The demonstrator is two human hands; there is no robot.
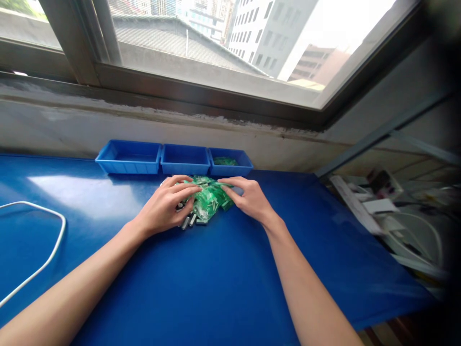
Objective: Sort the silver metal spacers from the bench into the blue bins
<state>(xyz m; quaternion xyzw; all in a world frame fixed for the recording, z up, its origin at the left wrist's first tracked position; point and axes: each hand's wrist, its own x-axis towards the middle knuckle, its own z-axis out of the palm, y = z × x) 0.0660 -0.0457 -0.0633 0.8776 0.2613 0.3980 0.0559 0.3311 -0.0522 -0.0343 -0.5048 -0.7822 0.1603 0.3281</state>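
Daylight from ahead, dark blur at right

Bright daylight comes through the window, where the sky is burnt out to white. It throws a broad, pale glare onto the left of the blue table; the wall below the window is duller. Small highlights glint on the green packets, whose fine detail is soft. Towards the right, the clutter is dim, smeared and stretched, and the picture's edge sinks into black.
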